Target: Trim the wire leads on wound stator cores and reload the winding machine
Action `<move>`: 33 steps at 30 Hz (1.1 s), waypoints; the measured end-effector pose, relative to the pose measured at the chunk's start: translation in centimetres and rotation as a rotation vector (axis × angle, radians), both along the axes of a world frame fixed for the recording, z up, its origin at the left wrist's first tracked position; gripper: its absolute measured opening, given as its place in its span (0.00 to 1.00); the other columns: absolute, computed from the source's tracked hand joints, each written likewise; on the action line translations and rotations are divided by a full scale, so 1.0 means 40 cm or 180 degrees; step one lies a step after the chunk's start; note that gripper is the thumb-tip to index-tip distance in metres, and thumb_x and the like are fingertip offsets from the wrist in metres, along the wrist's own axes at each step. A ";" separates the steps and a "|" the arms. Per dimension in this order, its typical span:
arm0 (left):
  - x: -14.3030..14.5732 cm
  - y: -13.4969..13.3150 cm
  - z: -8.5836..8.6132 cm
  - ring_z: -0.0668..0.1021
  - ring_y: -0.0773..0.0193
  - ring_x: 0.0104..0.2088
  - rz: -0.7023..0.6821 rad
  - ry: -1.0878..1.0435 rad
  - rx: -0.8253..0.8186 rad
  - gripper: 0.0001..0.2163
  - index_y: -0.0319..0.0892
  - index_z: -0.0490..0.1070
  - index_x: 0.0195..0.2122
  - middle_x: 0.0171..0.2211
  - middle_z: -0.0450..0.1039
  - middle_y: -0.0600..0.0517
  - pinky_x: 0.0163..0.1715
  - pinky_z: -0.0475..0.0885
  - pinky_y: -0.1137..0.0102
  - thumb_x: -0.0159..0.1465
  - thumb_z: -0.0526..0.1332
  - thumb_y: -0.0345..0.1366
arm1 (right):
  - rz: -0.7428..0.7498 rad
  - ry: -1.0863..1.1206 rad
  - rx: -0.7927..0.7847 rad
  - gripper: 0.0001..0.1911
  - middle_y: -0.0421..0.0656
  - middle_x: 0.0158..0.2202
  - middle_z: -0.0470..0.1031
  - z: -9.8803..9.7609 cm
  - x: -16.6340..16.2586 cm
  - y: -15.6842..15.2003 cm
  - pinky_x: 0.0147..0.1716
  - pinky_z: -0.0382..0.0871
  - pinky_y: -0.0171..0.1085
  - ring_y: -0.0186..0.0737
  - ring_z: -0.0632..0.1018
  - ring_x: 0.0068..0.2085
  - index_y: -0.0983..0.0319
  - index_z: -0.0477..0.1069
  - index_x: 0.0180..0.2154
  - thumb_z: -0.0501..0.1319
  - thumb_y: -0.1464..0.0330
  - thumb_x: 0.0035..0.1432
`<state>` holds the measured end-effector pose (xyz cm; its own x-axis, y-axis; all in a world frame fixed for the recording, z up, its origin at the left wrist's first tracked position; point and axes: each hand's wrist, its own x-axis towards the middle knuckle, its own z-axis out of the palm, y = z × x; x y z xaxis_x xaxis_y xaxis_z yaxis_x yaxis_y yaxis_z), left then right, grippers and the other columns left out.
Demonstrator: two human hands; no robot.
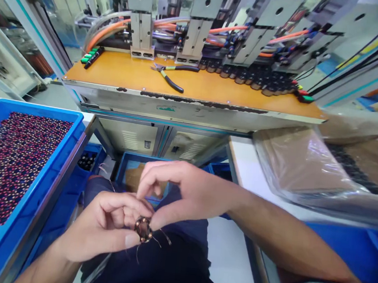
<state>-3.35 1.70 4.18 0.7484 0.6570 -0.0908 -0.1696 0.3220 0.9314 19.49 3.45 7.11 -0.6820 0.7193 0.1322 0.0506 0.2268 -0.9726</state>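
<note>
Over my lap, both hands meet on a small round copper-wound coil (pixel 143 229) with thin wire leads sticking out below it. My left hand (pixel 105 229) is curled, thumb and fingers pinching the coil from the left. My right hand (pixel 183 192) comes in from the right, its thumb and fingertips closed on the coil's top and right side.
A blue bin (pixel 20 173) packed with several dark coils sits at my left. Ahead stands an orange-topped machine bench (pixel 195 86) with pliers (pixel 171 74), markers and hoses. A plastic-bagged tray (pixel 324 169) lies at the right. Smaller blue bins (pixel 132 171) sit below the bench.
</note>
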 end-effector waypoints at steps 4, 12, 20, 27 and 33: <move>0.002 -0.005 -0.003 0.79 0.62 0.24 -0.0074 0.0128 -0.0058 0.09 0.41 0.81 0.39 0.26 0.79 0.46 0.25 0.76 0.69 0.57 0.69 0.37 | 0.0191 0.0116 0.0097 0.05 0.39 0.33 0.70 -0.014 -0.044 0.007 0.39 0.68 0.32 0.31 0.73 0.36 0.65 0.74 0.31 0.67 0.70 0.58; -0.014 -0.008 -0.030 0.83 0.63 0.32 0.0745 -0.0092 0.0404 0.13 0.46 0.81 0.42 0.43 0.80 0.44 0.33 0.79 0.72 0.55 0.71 0.27 | -0.1002 -0.0038 -0.0402 0.12 0.38 0.29 0.70 0.001 -0.046 -0.049 0.32 0.64 0.31 0.29 0.70 0.31 0.64 0.70 0.27 0.65 0.66 0.60; -0.005 -0.002 -0.032 0.81 0.64 0.32 0.0692 -0.0180 0.0765 0.13 0.45 0.82 0.40 0.41 0.78 0.44 0.33 0.79 0.71 0.55 0.70 0.26 | -0.0967 -0.0349 -0.1319 0.05 0.35 0.23 0.69 0.052 -0.039 -0.083 0.24 0.60 0.28 0.26 0.67 0.25 0.65 0.72 0.29 0.67 0.71 0.54; -0.011 -0.010 -0.035 0.80 0.67 0.34 0.0486 -0.0240 0.0504 0.13 0.45 0.81 0.42 0.43 0.75 0.47 0.37 0.78 0.74 0.57 0.69 0.25 | -0.0830 -0.0935 -0.0697 0.07 0.35 0.21 0.69 0.069 -0.044 -0.079 0.24 0.60 0.28 0.26 0.67 0.24 0.65 0.74 0.27 0.60 0.76 0.58; -0.006 -0.007 -0.046 0.80 0.68 0.33 0.0383 -0.0464 0.0214 0.16 0.49 0.80 0.45 0.44 0.71 0.50 0.35 0.77 0.74 0.55 0.71 0.29 | -0.0754 -0.0635 -0.0432 0.06 0.37 0.28 0.74 0.057 -0.039 -0.093 0.31 0.64 0.27 0.27 0.72 0.29 0.66 0.75 0.31 0.60 0.74 0.60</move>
